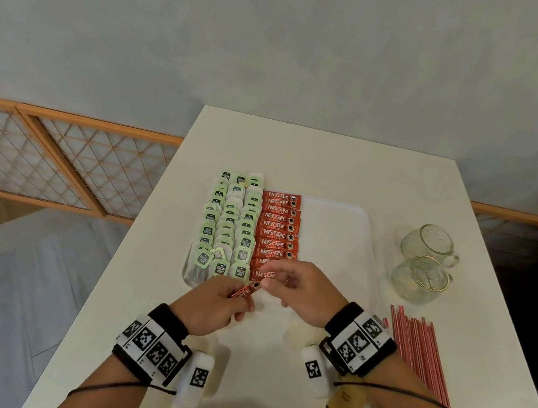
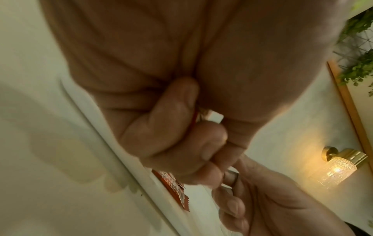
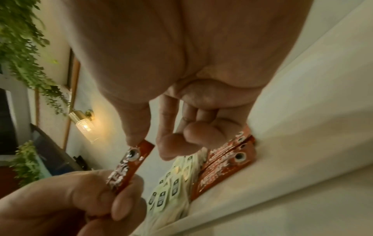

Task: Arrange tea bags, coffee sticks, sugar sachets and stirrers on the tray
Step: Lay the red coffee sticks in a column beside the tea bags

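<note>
We held one coffee stick (image 1: 246, 291) low centre of the head view, just off the tray's (image 1: 338, 220) near edge, long axis slanting lower left to upper right, printed-cup end up-right. Our left hand (image 1: 211, 306) was curled around its lower end; our right hand (image 1: 303, 291) touched the upper tip, pinch unclear. Tea bags (image 1: 230, 222) and laid sticks (image 1: 278, 229) filled the tray's left.

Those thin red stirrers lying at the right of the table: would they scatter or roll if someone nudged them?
Probably. The red stirrers look thin and round, lying loose on the smooth white table, so a sideways nudge would likely roll them. They also look light, so a pinch should lift several.
</note>
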Demonstrator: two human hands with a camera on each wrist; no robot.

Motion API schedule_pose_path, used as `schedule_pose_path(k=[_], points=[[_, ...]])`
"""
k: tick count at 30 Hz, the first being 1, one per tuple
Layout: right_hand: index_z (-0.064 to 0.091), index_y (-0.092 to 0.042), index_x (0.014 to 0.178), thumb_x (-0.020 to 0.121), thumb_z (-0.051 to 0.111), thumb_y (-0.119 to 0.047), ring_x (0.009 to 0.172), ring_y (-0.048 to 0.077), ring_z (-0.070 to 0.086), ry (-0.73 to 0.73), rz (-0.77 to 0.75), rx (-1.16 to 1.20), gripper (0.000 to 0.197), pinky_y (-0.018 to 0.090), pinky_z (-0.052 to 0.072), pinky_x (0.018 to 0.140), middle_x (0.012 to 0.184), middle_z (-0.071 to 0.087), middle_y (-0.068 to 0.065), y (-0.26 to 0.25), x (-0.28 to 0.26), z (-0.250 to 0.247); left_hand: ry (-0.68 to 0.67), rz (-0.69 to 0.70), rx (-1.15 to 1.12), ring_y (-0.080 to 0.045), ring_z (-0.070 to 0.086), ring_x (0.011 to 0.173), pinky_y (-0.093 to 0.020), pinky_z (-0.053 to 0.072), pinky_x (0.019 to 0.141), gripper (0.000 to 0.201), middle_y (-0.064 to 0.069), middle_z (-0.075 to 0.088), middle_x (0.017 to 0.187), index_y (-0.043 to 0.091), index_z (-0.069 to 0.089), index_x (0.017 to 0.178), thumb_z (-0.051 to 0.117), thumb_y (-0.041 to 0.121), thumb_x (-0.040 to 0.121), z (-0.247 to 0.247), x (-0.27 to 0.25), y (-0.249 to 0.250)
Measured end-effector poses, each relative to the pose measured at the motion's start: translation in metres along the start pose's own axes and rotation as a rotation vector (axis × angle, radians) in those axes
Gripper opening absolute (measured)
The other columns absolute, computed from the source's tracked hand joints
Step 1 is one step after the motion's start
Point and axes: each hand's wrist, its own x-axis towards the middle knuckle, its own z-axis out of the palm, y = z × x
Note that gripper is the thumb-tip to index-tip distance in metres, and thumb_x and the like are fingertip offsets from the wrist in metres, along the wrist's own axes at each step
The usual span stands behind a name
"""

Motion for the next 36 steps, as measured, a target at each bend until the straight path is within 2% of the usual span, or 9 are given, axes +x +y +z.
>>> schedule_pose_path(k=[3, 6, 11, 15, 19, 25, 28, 31, 36], points=[[0.077, -0.023, 0.099, 0.093, 0.071, -0.029, 0.073, 0.019, 0.063, -0.019, -0.06, -0.068, 0.011, 0.037, 0.057, 0.07, 0.085, 0.071, -0.003, -0.003, -0.001, 0.004, -0.039, 0.026, 0.042, -0.009, 0.047, 0.05, -0.021, 0.04, 0.051, 0.015, 0.005, 0.059, 0.064, 0.006, 0.069, 0.091, 0.056, 0.01, 0.094, 0.001, 0.0, -0.001], [0.076, -0.02, 0.093, 0.094, 0.07, -0.027, 0.069, 0.016, 0.064, 0.057, -0.02, -0.073, 0.01, 0.041, 0.058, 0.073, 0.083, 0.072, 0.004, 0.002, -0.002, 0.001, 0.021, 0.091, 0.013, -0.013, 0.05, 0.051, -0.023, 0.043, 0.051, 0.012, 0.005, 0.061, 0.068, 0.009, 0.067, 0.1, 0.055, 0.011, 0.098, 0.001, 0.001, -0.006], [0.073, -0.017, 0.097, 0.093, 0.072, -0.022, 0.063, 0.008, 0.063, 0.113, 0.094, -0.056, 0.006, 0.023, 0.055, 0.063, 0.085, 0.072, 0.004, 0.012, -0.005, -0.007, 0.197, 0.124, -0.071, -0.015, 0.053, 0.051, -0.028, 0.045, 0.054, 0.009, 0.003, 0.065, 0.068, 0.013, 0.064, 0.096, 0.056, 0.014, 0.101, -0.001, 0.006, -0.016], [0.071, -0.022, 0.094, 0.091, 0.074, -0.02, 0.062, 0.008, 0.063, 0.142, 0.131, -0.058, 0.004, 0.021, 0.053, 0.062, 0.085, 0.073, 0.002, 0.017, -0.007, -0.011, 0.258, 0.118, -0.129, -0.015, 0.053, 0.052, -0.028, 0.047, 0.054, 0.007, -0.004, 0.064, 0.074, 0.007, 0.063, 0.1, 0.06, 0.013, 0.099, 0.005, 0.008, -0.018], [0.074, -0.021, 0.094, 0.092, 0.073, -0.019, 0.06, 0.006, 0.062, 0.206, 0.176, -0.09, 0.004, 0.022, 0.051, 0.064, 0.082, 0.075, -0.001, 0.026, -0.005, -0.027, 0.362, 0.083, -0.194, -0.006, 0.052, 0.051, -0.019, 0.046, 0.052, 0.014, -0.008, 0.063, 0.08, 0.009, 0.062, 0.109, 0.065, 0.011, 0.095, 0.005, 0.011, -0.017], [0.076, -0.024, 0.085, 0.087, 0.076, -0.022, 0.075, 0.007, 0.069, 0.125, 0.284, -0.247, 0.003, 0.02, 0.048, 0.07, 0.077, 0.075, -0.007, 0.039, -0.006, -0.03, 0.336, 0.151, 0.001, 0.002, 0.051, 0.056, -0.013, 0.046, 0.06, 0.016, 0.006, 0.06, 0.076, 0.022, 0.065, 0.099, 0.064, 0.007, 0.093, 0.008, 0.011, -0.017], [0.076, -0.021, 0.084, 0.086, 0.077, -0.024, 0.073, 0.006, 0.069, 0.142, 0.3, -0.29, 0.004, 0.017, 0.048, 0.067, 0.077, 0.074, -0.008, 0.037, -0.004, -0.021, 0.353, 0.179, 0.209, -0.002, 0.059, 0.066, -0.018, 0.051, 0.068, 0.015, 0.009, 0.066, 0.084, 0.026, 0.065, 0.1, 0.065, 0.013, 0.093, 0.008, 0.015, -0.015], [0.075, -0.021, 0.081, 0.087, 0.077, -0.026, 0.076, 0.008, 0.069, 0.176, 0.313, -0.332, 0.007, 0.022, 0.055, 0.072, 0.08, 0.074, -0.007, 0.032, 0.0, -0.014, 0.371, 0.207, 0.426, -0.005, 0.06, 0.081, -0.024, 0.052, 0.08, 0.015, 0.013, 0.064, 0.086, 0.026, 0.069, 0.105, 0.067, 0.02, 0.092, 0.008, 0.021, -0.009], [0.069, -0.024, 0.079, 0.086, 0.078, -0.033, 0.078, 0.01, 0.069, 0.226, 0.332, -0.347, 0.014, 0.024, 0.054, 0.072, 0.081, 0.073, -0.007, 0.032, 0.003, -0.009, 0.379, 0.227, 0.625, -0.009, 0.062, 0.085, -0.033, 0.056, 0.081, 0.014, 0.011, 0.068, 0.093, 0.026, 0.073, 0.104, 0.064, 0.026, 0.092, 0.011, 0.033, 0.002]])
